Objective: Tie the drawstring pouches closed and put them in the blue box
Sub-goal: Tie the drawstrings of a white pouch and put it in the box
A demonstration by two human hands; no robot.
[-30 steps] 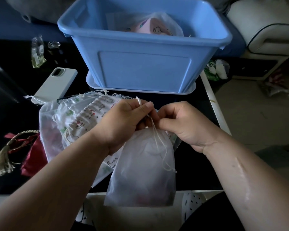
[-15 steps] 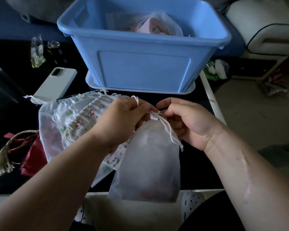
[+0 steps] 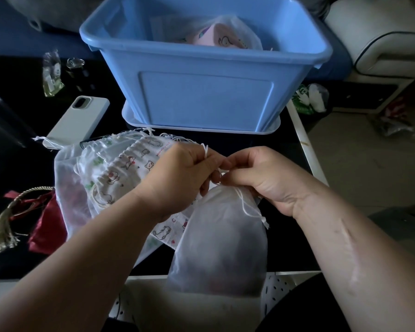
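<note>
Now, with left hand point(image 3: 177, 178) and right hand point(image 3: 261, 178) each pinching the cord point(image 3: 247, 207) at the neck of the pouch point(image 3: 221, 243), which overhangs the counter point(image 3: 285, 245) edge before the box point(image 3: 206, 99), pull both ends evenly so the knot seats snugly

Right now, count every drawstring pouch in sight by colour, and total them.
Sheer white: 3, the held pouch, the pile pouch, the boxed pouch in the blue box
Cartoon print: 2 that I can tell apart, the green-print pouch, the bear-print pouch
Red: 1, the red pouch
Total: 6
</note>
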